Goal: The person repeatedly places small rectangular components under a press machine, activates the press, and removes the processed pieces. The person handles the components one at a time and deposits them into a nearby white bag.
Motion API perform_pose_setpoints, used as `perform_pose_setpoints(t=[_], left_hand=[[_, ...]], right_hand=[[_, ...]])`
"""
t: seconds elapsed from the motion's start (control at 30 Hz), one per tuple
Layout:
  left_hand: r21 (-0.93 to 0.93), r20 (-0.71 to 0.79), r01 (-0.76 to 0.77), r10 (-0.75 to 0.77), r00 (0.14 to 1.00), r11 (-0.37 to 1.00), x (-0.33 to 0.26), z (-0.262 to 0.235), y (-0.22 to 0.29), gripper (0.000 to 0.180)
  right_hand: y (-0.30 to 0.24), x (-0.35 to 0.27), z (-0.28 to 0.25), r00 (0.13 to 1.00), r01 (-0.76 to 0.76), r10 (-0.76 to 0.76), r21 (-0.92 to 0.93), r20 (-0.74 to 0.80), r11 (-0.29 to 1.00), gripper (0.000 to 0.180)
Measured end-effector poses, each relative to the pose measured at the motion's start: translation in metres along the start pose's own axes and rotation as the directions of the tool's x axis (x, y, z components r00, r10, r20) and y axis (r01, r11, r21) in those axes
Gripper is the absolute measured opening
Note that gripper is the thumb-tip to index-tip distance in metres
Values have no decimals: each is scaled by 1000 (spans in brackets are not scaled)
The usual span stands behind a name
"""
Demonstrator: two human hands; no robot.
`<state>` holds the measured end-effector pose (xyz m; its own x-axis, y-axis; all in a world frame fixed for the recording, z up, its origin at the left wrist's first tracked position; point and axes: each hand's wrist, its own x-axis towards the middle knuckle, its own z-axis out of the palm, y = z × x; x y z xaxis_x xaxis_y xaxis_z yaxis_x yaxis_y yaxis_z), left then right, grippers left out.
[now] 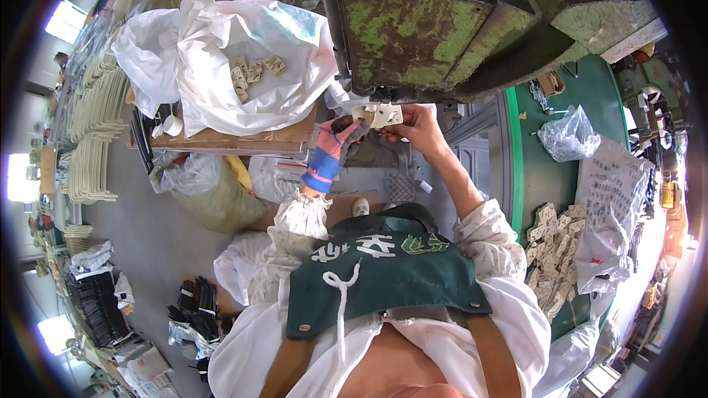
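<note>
A small cream metal plate with several holes (386, 115) is held up just under the head of a large green machine (424, 33). My left hand (335, 149), in a pink and grey glove with a blue band at the wrist, pinches the plate's left end. On the other end, the bare fingers of my right hand (420, 129) are closed round its edge and lower side. The plate lies between both hands, close below the machine's lower edge. Whether it touches the machine is hard to make out.
An open white sack (254, 107) with several similar plates (251, 74) sits on a board at left. On the right, a green table (549, 180) bears a heap of cream plates (553, 254) and a clear plastic bag (568, 135). Stacked pale wire frames (96, 129) stand far left.
</note>
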<state>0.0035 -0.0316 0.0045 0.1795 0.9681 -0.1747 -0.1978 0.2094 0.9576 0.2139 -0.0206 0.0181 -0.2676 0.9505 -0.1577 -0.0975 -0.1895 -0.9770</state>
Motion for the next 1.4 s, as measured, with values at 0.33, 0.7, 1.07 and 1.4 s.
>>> perform_pose_setpoints(t=[0.33, 0.7, 1.07, 1.4], left_hand=[[194, -32, 37, -31, 999, 980, -7, 0, -1, 28], [118, 79, -171, 163, 984, 978, -5, -4, -6, 23], [-76, -6, 77, -78, 997, 994, -8, 8, 3, 19], [-103, -50, 40, -46, 998, 994, -6, 8, -3, 20]], right_hand=[[3, 3, -28, 999, 1, -4, -74, -33, 997, 27], [131, 96, -72, 952, 228, -221, -973, 213, 44, 23], [143, 73, -85, 931, 151, -364, -943, 34, 297, 14], [109, 37, -89, 976, 81, -91, -55, -198, 995, 20]])
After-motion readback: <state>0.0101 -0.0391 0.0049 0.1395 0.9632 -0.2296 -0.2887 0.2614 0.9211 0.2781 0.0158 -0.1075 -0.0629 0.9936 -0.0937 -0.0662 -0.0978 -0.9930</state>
